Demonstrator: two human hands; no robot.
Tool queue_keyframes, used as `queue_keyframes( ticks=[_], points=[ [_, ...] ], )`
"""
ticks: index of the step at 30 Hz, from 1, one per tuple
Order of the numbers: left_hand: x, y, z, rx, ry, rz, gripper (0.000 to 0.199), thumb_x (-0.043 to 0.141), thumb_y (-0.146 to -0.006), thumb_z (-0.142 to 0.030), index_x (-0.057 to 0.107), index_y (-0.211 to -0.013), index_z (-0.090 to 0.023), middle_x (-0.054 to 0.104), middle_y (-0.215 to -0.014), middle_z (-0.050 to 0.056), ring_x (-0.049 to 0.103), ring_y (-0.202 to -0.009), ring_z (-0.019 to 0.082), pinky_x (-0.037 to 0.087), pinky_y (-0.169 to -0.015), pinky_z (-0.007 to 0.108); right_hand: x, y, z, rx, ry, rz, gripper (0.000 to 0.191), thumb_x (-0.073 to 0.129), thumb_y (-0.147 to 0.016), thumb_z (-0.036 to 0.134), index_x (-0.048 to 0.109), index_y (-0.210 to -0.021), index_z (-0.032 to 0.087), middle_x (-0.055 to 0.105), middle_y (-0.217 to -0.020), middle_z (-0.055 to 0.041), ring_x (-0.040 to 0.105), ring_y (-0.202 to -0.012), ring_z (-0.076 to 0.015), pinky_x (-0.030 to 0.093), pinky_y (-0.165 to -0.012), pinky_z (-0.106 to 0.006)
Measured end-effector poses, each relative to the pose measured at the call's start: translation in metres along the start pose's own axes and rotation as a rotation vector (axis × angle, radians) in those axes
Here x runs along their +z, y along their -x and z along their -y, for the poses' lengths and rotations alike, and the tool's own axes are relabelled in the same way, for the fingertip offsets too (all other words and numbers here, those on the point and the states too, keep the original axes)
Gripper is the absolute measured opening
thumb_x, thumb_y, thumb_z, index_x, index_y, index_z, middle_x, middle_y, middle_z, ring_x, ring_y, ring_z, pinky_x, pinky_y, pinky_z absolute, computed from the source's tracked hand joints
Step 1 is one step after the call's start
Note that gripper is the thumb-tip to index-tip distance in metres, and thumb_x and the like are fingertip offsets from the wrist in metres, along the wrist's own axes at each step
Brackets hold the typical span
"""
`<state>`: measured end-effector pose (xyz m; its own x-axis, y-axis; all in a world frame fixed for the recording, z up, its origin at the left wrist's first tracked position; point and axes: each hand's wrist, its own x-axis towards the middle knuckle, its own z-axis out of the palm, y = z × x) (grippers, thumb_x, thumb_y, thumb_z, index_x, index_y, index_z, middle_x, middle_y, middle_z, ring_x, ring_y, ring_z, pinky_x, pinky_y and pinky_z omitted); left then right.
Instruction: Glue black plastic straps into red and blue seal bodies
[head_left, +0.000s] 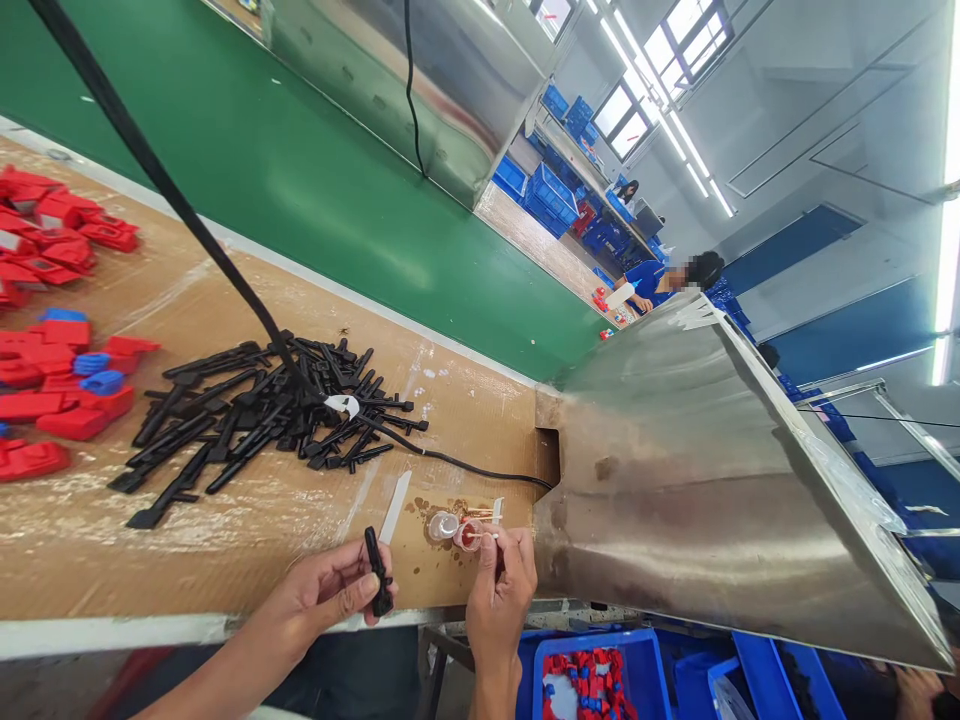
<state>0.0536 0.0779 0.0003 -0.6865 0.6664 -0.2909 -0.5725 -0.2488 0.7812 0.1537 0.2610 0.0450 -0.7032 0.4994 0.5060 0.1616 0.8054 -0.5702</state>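
Observation:
A small black plastic part (376,575), long and narrow with side nubs, stands nearly upright between the thumb and fingers of my left hand (337,590). My right hand (504,585) pinches a thin stick (480,536), whose tip reaches into a small clear cup (466,538) of reddish liquid. Beside that cup is a round clear lid or second cup (442,525). Several thin sticks lie just behind the cup. A pile of similar black plastic parts (247,410) spreads over the cardboard-covered table, beyond my left hand.
Red plastic parts (60,380), some with blue pieces, are heaped at the left. A metal panel (660,500) bounds the right side; a green partition (300,200) runs behind. A black cable (465,464) crosses the cardboard. Below sits a blue bin (656,670). Another person (652,285) works farther back.

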Motion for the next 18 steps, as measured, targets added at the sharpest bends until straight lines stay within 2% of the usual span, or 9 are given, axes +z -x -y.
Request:
queue_keyframes(
  ticks=[5, 8, 11, 14, 18],
  points=[
    [0.011, 0.004, -0.011, -0.048, 0.064, -0.008, 0.053, 0.094, -0.065, -0.076, 0.084, -0.082, -0.027, 0.076, -0.071, 0.004, 0.070, -0.069, 0.026, 0.055, -0.059, 0.030, -0.009, 0.004, -0.004, 0.085, -0.059, -0.120, 0.025, 0.060, -0.109, 0.035, 0.081, -0.102, 0.023, 0.071, -0.085, -0.0039, 0.067, -0.079, -0.0191, 0.052, -0.074, -0.029],
    [0.011, 0.000, -0.005, -0.072, 0.076, 0.020, 0.058, 0.093, -0.064, -0.079, 0.083, -0.084, -0.026, 0.077, -0.073, 0.004, 0.071, -0.072, 0.026, 0.055, -0.061, 0.030, -0.005, 0.007, -0.010, 0.293, -0.194, -0.200, 0.031, 0.071, -0.102, 0.048, 0.083, -0.094, 0.021, 0.073, -0.085, -0.0043, 0.068, -0.082, -0.0195, 0.052, -0.075, -0.029],
    [0.006, -0.008, 0.008, -0.076, 0.062, 0.050, 0.060, 0.093, -0.064, -0.077, 0.083, -0.087, -0.022, 0.078, -0.076, 0.007, 0.071, -0.073, 0.027, 0.056, -0.059, 0.031, 0.007, 0.011, -0.016, 0.482, -0.315, -0.279, 0.045, 0.077, -0.092, 0.062, 0.080, -0.084, 0.018, 0.069, -0.071, -0.0006, 0.061, -0.064, -0.0152, 0.048, -0.060, -0.025],
    [0.003, -0.014, 0.017, -0.049, 0.036, 0.088, 0.061, 0.092, -0.067, -0.076, 0.082, -0.087, -0.020, 0.076, -0.076, 0.008, 0.068, -0.069, 0.026, 0.056, -0.058, 0.031, 0.019, 0.013, -0.020, 0.580, -0.383, -0.305, 0.053, 0.076, -0.089, 0.069, 0.074, -0.078, 0.017, 0.055, -0.052, 0.0061, 0.044, -0.043, -0.0099, 0.033, -0.042, -0.022],
    [0.009, -0.012, 0.010, -0.047, 0.057, 0.095, 0.060, 0.091, -0.069, -0.076, 0.081, -0.088, -0.021, 0.075, -0.077, 0.006, 0.068, -0.072, 0.024, 0.055, -0.059, 0.029, 0.022, 0.011, -0.021, 0.664, -0.499, -0.307, 0.055, 0.073, -0.091, 0.072, 0.066, -0.076, 0.019, 0.057, -0.055, 0.0061, 0.035, -0.039, -0.0065, 0.024, -0.035, -0.019]
  ],
)
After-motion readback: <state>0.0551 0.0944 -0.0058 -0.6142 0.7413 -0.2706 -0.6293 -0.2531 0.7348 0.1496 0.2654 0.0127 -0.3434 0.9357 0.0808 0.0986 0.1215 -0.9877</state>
